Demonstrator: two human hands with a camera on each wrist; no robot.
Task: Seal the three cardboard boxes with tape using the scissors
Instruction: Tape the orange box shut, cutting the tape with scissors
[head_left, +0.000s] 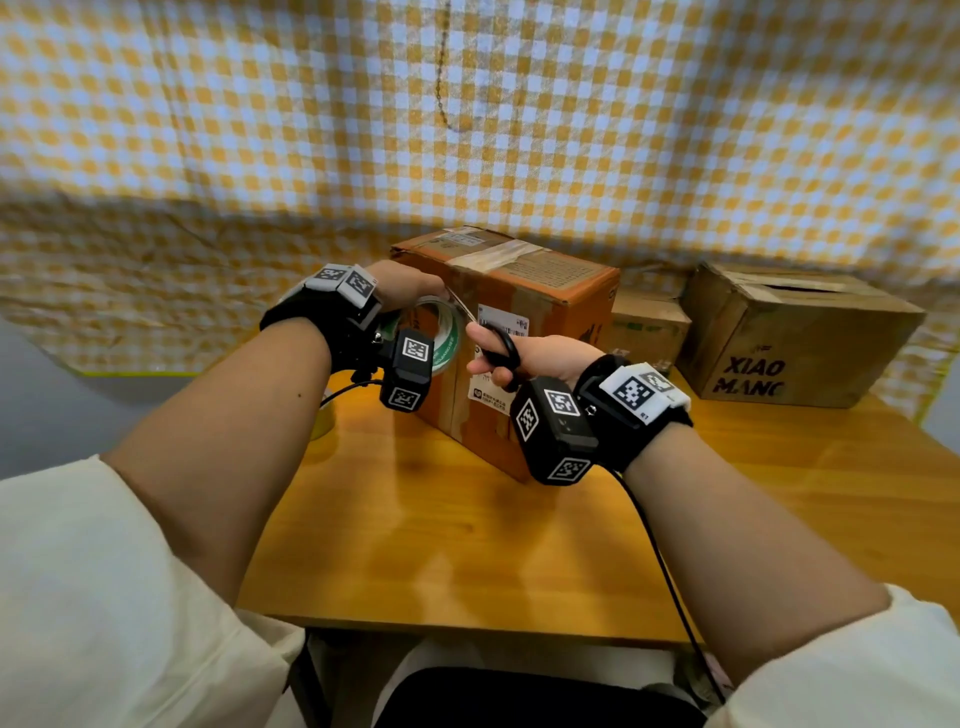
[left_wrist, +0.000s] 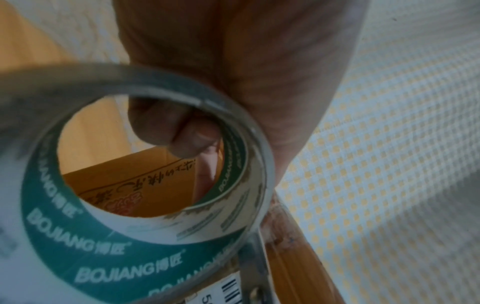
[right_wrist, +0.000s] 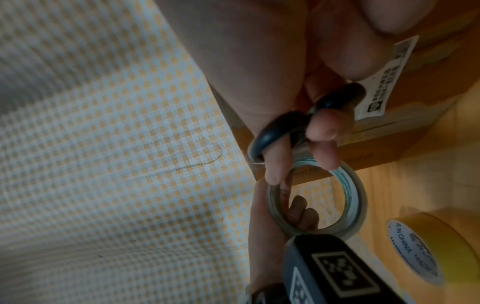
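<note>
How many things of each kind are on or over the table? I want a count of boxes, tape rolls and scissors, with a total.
Cardboard boxes: 3
Tape rolls: 2
Scissors: 1
Total: 6

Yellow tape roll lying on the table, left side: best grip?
Judging from the right wrist view, the yellow tape roll lies flat on the table, core hole up. Come from above: one finger inside the core, thumb on the outer wall, gripping across the rim.
</note>
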